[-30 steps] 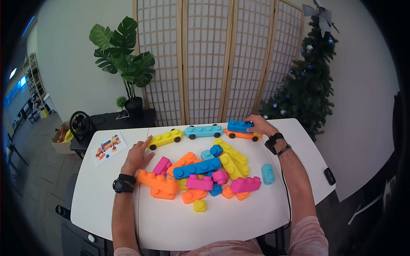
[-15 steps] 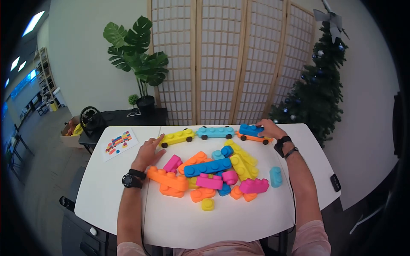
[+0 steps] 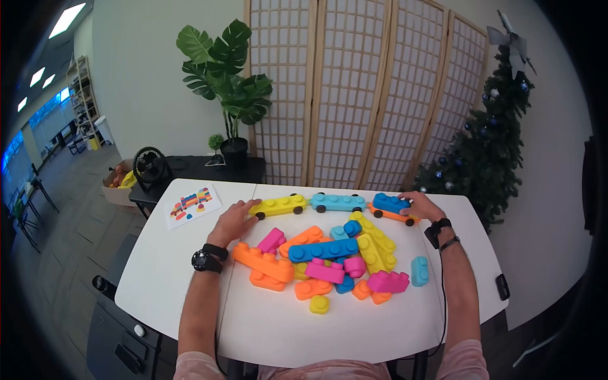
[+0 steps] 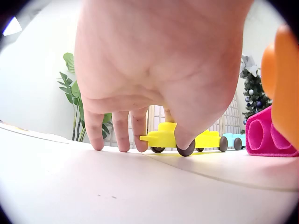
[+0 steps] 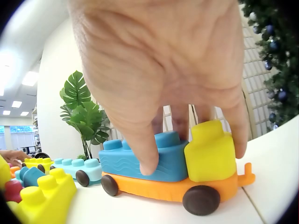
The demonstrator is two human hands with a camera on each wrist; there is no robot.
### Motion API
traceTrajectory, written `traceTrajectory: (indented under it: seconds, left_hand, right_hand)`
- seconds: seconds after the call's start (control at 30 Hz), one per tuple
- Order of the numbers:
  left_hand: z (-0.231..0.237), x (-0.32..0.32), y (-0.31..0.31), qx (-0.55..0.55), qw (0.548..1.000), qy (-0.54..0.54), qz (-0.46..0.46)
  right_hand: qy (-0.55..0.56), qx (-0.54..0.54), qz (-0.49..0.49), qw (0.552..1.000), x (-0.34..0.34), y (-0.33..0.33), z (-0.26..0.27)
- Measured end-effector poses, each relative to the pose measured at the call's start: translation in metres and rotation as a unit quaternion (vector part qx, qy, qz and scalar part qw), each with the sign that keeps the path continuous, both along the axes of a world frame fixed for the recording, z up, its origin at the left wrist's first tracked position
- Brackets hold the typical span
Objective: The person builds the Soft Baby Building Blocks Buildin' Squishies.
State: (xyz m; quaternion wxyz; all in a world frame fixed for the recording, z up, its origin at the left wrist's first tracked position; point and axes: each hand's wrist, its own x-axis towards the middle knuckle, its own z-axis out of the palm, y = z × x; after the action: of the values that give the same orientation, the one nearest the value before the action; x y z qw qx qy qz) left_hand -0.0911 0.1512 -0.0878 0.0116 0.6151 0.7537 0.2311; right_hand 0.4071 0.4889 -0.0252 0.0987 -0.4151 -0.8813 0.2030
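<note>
Three wheeled train cars stand in a row along the table's far edge: yellow [image 3: 278,206], light blue [image 3: 337,202] and orange [image 3: 391,216]. My left hand [image 3: 229,225] is at the yellow car's left end, thumb in front and index finger behind. Its other fingers reach down to the table in the left wrist view. With my right hand [image 3: 425,208] I grip the long blue block [image 5: 168,161] seated on the orange car, thumb on its near side. A small yellow block [image 5: 210,154] sits beside it on the same car, hidden in the head view.
A pile of loose blocks lies mid-table, including a long blue block [image 3: 323,250], orange blocks [image 3: 263,263] and pink blocks [image 3: 389,282]. A light-blue block [image 3: 420,271] lies to the right. A picture sheet [image 3: 193,205] lies at the far left corner.
The head view has swung left, so everything sits farther right in it. Both hands keep their places at the yellow car and the blue block.
</note>
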Motion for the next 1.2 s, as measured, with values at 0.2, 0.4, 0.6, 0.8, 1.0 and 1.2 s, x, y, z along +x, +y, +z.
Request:
traceTrajectory:
  seconds: [0.2, 0.4, 0.6, 0.8, 1.0, 1.2]
  left_hand:
    - [-0.001, -0.005, 0.001, -0.006, 0.999, -0.026, -0.023]
    - [-0.005, -0.008, 0.006, -0.002, 0.999, -0.027, -0.036]
    - [0.002, -0.006, 0.000, -0.007, 0.999, -0.032, -0.035]
    - [0.005, -0.005, 0.001, -0.032, 0.999, -0.028, -0.025]
    - [0.015, -0.001, -0.004, -0.073, 0.997, -0.035, -0.016]
    - [0.009, -0.005, 0.001, -0.052, 0.997, -0.041, -0.043]
  right_hand:
    - [0.023, 0.014, 0.042, 0.999, 0.010, 0.006, -0.008]
    - [0.029, 0.025, 0.039, 0.999, 0.014, 0.005, -0.012]
    - [0.012, -0.004, 0.018, 1.000, 0.010, -0.003, -0.005]
    - [-0.004, -0.004, 0.020, 1.000, 0.014, -0.008, -0.002]
    - [-0.008, -0.003, 0.021, 1.000, 0.016, -0.016, 0.003]
    - [0.010, 0.019, 0.038, 0.999, 0.019, -0.012, -0.004]
